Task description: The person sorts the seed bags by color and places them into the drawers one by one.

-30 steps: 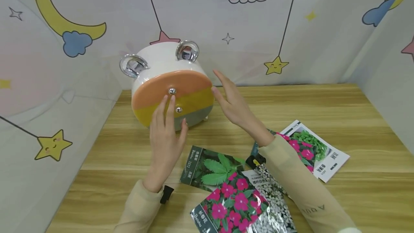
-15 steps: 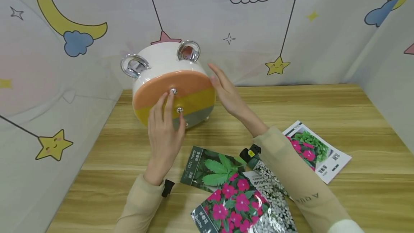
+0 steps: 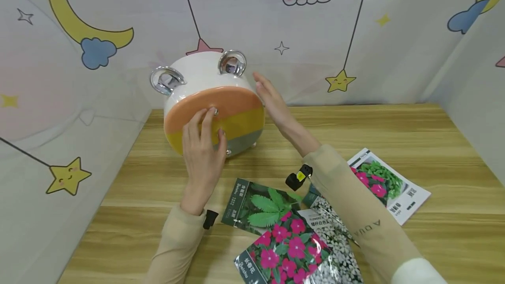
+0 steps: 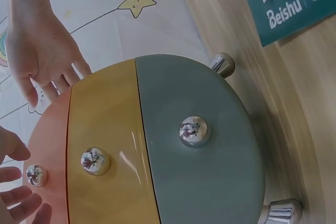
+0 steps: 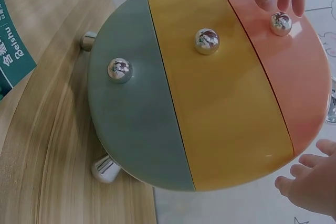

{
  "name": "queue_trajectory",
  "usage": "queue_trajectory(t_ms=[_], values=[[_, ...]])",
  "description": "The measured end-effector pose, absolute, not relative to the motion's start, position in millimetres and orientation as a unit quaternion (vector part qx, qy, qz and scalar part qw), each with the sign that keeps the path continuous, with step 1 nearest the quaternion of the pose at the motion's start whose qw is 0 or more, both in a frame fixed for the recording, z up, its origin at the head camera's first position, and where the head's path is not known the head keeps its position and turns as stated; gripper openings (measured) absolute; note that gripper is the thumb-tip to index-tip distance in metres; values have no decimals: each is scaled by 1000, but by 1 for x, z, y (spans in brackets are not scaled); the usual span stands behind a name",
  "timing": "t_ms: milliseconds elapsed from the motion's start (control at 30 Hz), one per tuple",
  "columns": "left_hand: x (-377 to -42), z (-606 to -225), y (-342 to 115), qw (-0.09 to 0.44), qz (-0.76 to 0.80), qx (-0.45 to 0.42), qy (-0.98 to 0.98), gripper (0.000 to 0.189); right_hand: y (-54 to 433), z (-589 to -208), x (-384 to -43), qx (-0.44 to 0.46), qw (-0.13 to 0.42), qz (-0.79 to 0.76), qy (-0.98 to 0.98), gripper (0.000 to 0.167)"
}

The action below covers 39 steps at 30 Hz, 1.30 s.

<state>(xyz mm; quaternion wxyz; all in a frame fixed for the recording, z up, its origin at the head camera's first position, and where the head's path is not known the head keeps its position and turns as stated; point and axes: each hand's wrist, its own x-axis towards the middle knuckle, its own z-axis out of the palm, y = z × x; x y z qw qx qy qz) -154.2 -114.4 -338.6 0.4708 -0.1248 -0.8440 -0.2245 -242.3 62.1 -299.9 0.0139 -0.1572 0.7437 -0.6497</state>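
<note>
A small oval drawer cabinet (image 3: 236, 122) stands on short silver feet, its body white, its front banded orange, yellow and grey-green. Each band carries a round chrome knob (image 4: 194, 131), and two chrome ear-like loops (image 3: 167, 80) rise from the top. My left hand (image 3: 203, 152) is in front of the cabinet, fingertips right at the orange band's knob (image 5: 281, 23), thumb spread apart from the fingers in the left wrist view. At the cabinet's right side is my right hand (image 3: 276, 104), its fingers extended along the white wall.
Several seed packets lie on the wooden table (image 3: 130, 214): a green-leaf one (image 3: 264, 207), a pink-flower one (image 3: 284, 249), a white-flower one (image 3: 341, 244) under the right sleeve, and more (image 3: 398, 187) at right. A patterned cloth backdrop (image 3: 252, 21) stands behind the cabinet.
My left fingertips have risen slightly to the orange band's knob. My right hand has moved left and further back, closer along the cabinet's side. The cabinet's drawers look the same.
</note>
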Motion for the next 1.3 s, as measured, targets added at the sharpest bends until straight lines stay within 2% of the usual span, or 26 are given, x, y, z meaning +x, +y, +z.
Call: queue_trajectory(t_ms=[533,1300], values=[[-168,-338,-111,482,-228,-126,-837,33,51,-302,-254,-120,31,-681,721,48],[-179,-335,-111,499,-240,-121,-824,19,47,-299,-251,-93,61,-712,693,45]])
